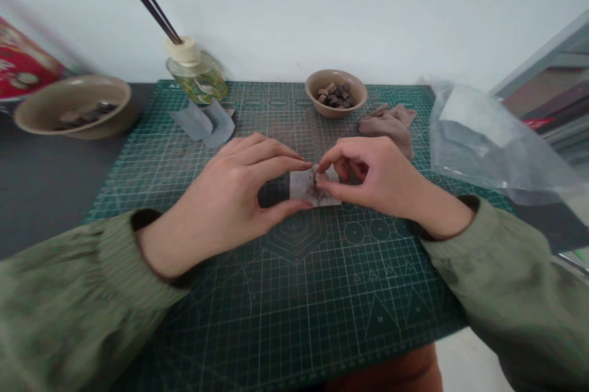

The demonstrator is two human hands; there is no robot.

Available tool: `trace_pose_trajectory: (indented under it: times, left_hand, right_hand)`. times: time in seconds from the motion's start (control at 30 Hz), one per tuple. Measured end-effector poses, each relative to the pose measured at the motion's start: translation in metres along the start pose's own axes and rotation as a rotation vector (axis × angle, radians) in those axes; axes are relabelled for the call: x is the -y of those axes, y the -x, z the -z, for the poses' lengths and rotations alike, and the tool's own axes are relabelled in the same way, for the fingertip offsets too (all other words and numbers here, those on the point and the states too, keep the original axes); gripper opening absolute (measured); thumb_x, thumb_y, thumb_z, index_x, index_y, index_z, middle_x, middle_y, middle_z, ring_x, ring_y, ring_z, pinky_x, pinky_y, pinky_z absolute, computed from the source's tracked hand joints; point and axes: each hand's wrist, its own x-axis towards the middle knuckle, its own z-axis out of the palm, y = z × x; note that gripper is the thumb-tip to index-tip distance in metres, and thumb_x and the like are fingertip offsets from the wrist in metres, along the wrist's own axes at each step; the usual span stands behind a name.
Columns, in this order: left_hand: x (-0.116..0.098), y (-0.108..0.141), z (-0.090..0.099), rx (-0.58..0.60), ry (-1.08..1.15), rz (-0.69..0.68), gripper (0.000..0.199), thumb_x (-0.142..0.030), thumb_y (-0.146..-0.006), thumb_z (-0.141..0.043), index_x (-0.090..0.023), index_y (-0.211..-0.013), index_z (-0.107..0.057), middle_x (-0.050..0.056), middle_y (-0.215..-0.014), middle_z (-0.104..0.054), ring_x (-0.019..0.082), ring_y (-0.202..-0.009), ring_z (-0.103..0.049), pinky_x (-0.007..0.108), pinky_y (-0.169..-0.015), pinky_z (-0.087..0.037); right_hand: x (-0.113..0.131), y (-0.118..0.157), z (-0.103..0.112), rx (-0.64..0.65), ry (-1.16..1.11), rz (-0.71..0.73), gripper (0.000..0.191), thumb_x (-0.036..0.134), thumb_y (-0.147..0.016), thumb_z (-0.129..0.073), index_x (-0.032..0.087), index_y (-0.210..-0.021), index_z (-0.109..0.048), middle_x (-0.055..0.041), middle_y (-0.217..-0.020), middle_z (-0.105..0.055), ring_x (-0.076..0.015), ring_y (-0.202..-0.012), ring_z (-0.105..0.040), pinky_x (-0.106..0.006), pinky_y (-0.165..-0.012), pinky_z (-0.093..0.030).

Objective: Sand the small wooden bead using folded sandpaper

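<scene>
A small pale grey sheet (301, 186), smudged with dark dust, lies flat on the green cutting mat (285, 294); it looks like sandpaper. My left hand (239, 186) holds it down, forefinger at the far edge and thumb at the near edge, with a gap between them. Over the sheet's right part, my right hand (363, 174) pinches a small brownish block (318, 177) between thumb and fingers. The block touches or nearly touches the sheet. Fingers hide much of the block and the sheet's right side.
Behind my hands stand a bowl of small dark blocks (335, 111) and a crumpled brownish cloth (391, 125). Curled grey sheets (205, 122) lie before a reed diffuser (197, 76). Another bowl (73, 125) is far left, a clear plastic bag (488, 146) right.
</scene>
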Motion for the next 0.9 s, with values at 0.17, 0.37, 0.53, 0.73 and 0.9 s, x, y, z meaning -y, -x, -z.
trace_pose_trajectory:
  times: [0.17,0.37,0.53,0.73,0.9]
  left_hand:
    - [-0.018,-0.001,0.0,-0.228,0.2,0.032,0.025,-0.041,-0.107,-0.085,-0.028,-0.128,-0.078,0.002,-0.119,-0.086,0.023,-0.109,-0.082,0.039,-0.098,-0.065]
    - [-0.017,0.0,-0.004,-0.309,0.334,0.002,0.019,-0.031,-0.103,-0.09,-0.031,-0.12,-0.081,0.001,-0.11,-0.087,0.022,-0.1,-0.083,0.039,-0.092,-0.066]
    - [-0.018,0.0,-0.003,-0.309,0.365,-0.001,0.018,-0.028,-0.102,-0.091,-0.031,-0.118,-0.082,0.0,-0.11,-0.088,0.02,-0.1,-0.083,0.036,-0.09,-0.067]
    - [-0.019,0.002,-0.003,-0.302,0.389,-0.008,0.023,-0.021,-0.099,-0.093,-0.028,-0.12,-0.083,0.0,-0.112,-0.088,0.017,-0.102,-0.084,0.032,-0.093,-0.068]
    - [-0.018,0.003,-0.004,-0.304,0.446,-0.007,0.031,-0.019,-0.096,-0.096,-0.028,-0.123,-0.084,0.0,-0.112,-0.086,0.015,-0.102,-0.082,0.032,-0.094,-0.068]
  right_hand:
    - [0.008,0.001,-0.003,-0.01,-0.345,-0.048,0.024,0.03,-0.097,-0.093,0.016,-0.113,-0.082,-0.0022,-0.089,-0.081,-0.014,-0.07,-0.073,-0.025,-0.06,-0.054]
    - [0.002,0.004,-0.004,0.012,-0.507,0.058,0.04,0.01,-0.085,-0.1,0.02,-0.117,-0.078,-0.0022,-0.107,-0.084,-0.0141,-0.081,-0.078,-0.024,-0.07,-0.065]
    - [0.003,0.004,-0.004,-0.006,-0.513,0.101,0.043,0.006,-0.081,-0.102,0.021,-0.115,-0.08,-0.0024,-0.107,-0.084,-0.0164,-0.084,-0.08,-0.026,-0.07,-0.067]
    - [0.005,0.005,-0.005,-0.038,-0.496,0.141,0.047,-0.001,-0.077,-0.102,0.02,-0.114,-0.08,-0.0006,-0.105,-0.084,-0.014,-0.083,-0.079,-0.023,-0.069,-0.065]
    - [0.008,0.006,-0.003,-0.033,-0.494,0.129,0.043,0.0,-0.079,-0.1,0.019,-0.111,-0.079,-0.0025,-0.107,-0.084,-0.0157,-0.087,-0.08,-0.024,-0.069,-0.065]
